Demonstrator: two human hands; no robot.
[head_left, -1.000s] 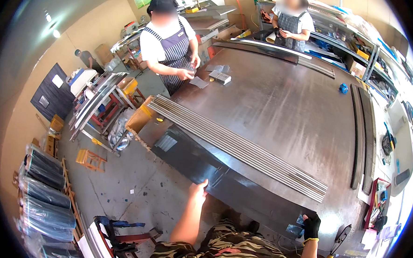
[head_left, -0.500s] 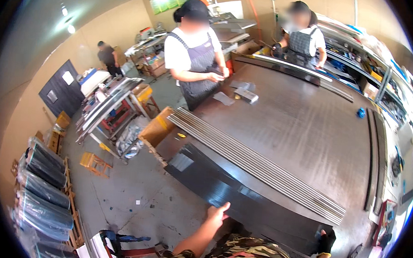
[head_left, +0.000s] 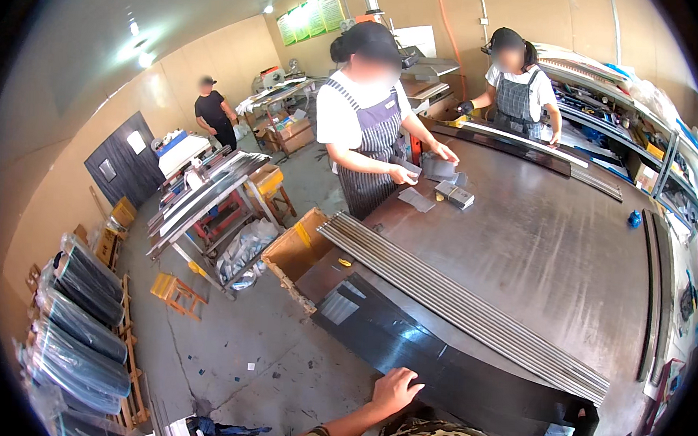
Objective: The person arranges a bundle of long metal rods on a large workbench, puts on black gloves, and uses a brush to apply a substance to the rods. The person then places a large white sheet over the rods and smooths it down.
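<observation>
One dark metal panel (head_left: 405, 351) lies on the counter (head_left: 537, 251). Bare left hand (head_left: 395, 389) and gloved right hand (head_left: 583, 424) still pinch its near edge; view now tilted higher.

Big grey metal desk (head_left: 537, 244): a bundle of long metal strips (head_left: 470, 307) runs along its near edge, a dark sheet (head_left: 405, 351) overhangs there, small flat pieces (head_left: 445, 190) at the far-left corner.

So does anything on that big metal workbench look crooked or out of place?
One thing: the long dark metal panel under the bare left hand and the black-gloved right hand hangs off the grey steel table edge. The bundle of silver metal strips lies neatly aligned.
</observation>
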